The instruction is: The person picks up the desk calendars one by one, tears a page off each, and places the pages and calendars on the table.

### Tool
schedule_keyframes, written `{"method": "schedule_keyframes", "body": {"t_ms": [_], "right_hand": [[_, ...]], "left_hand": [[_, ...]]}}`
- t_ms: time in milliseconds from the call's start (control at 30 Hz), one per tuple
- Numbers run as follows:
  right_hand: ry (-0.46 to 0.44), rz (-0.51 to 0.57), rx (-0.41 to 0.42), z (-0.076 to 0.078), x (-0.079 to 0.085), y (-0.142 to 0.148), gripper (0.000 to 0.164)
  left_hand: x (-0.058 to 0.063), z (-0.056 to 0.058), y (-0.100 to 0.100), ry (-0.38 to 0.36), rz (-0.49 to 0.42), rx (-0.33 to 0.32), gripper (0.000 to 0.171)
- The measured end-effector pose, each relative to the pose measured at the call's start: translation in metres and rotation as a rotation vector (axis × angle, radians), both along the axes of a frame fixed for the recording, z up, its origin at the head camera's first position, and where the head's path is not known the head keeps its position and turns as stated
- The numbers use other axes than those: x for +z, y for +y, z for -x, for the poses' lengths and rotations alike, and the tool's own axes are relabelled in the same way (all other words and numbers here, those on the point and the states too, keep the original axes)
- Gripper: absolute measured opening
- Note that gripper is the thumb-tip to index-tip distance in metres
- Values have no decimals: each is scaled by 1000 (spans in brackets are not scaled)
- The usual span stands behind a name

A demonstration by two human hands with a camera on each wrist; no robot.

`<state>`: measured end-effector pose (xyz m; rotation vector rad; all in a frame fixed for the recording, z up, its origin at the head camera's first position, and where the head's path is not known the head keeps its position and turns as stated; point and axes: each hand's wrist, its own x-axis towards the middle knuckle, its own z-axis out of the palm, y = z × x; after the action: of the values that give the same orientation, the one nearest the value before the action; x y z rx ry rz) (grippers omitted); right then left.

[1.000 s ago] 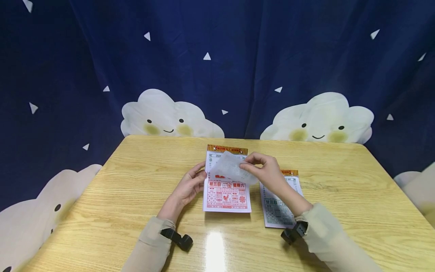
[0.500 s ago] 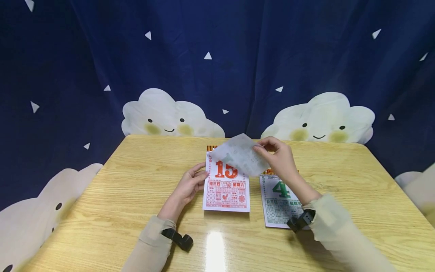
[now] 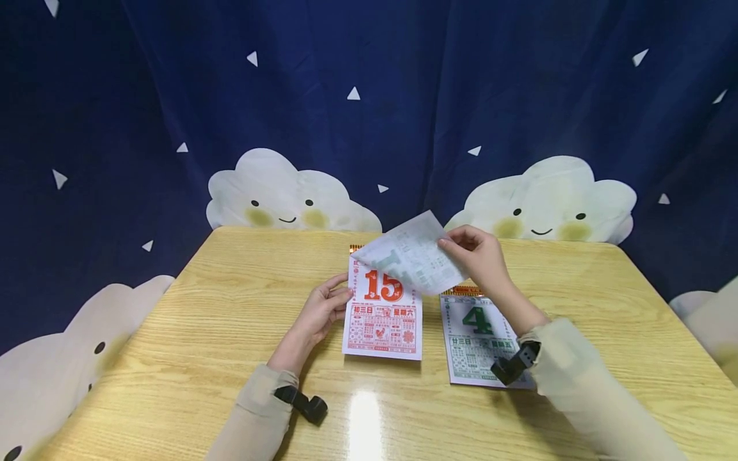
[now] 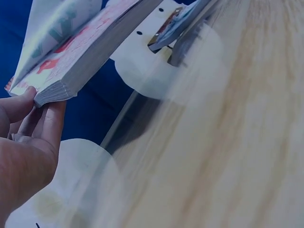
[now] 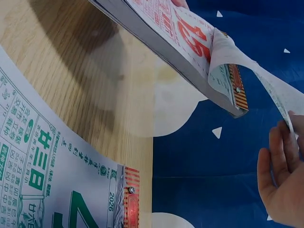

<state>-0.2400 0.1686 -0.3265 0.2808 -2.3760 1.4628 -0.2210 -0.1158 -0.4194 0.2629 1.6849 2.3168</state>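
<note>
A thick tear-off calendar [image 3: 383, 330] with a big red 15 is raised off the table in the head view. My left hand [image 3: 319, 314] grips it by its left edge, thumb on the front and fingers behind, as the left wrist view also shows [image 4: 28, 142]. My right hand [image 3: 481, 259] pinches the right side of a thin top sheet [image 3: 423, 253]. That sheet is peeled up and slanted, its pale back showing green print through. In the right wrist view the sheet [image 5: 261, 76] still curls down to the pad near the striped header [image 5: 237, 85].
A second tear-off calendar [image 3: 478, 368] with a green 4 lies on the wooden table [image 3: 242, 288], partly under my right forearm. Black cameras sit on both wrists. A dark blue curtain [image 3: 323, 77] with cloud pictures hangs behind the table.
My right hand has moved up and to the right, lifting the sheet farther off the pad. The red 15 and the green 4 have come into sight. My left hand keeps its grip.
</note>
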Motion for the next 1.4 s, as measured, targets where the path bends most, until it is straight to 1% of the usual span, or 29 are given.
{"method": "schedule_keyframes", "body": {"t_ms": [100, 333, 567, 800, 1167, 1400], "right_hand": [[-16, 6, -9, 2, 0, 1, 24], [-45, 19, 6, 5, -1, 3, 26], [-75, -12, -25, 6, 0, 6, 28], [-124, 49, -36, 8, 0, 8, 30], [-157, 79, -46, 9, 2, 10, 30], [-142, 84, -34, 10, 2, 9, 29]], "left_hand": [[0, 0, 0, 1, 2, -1, 49], [0, -1, 1, -20, -15, 23, 46], [1, -1, 1, -21, -30, 13, 48], [2, -1, -1, -24, -37, 7, 48], [3, 0, -2, -15, -36, 3, 48], [3, -1, -3, -24, -39, 4, 48]]}}
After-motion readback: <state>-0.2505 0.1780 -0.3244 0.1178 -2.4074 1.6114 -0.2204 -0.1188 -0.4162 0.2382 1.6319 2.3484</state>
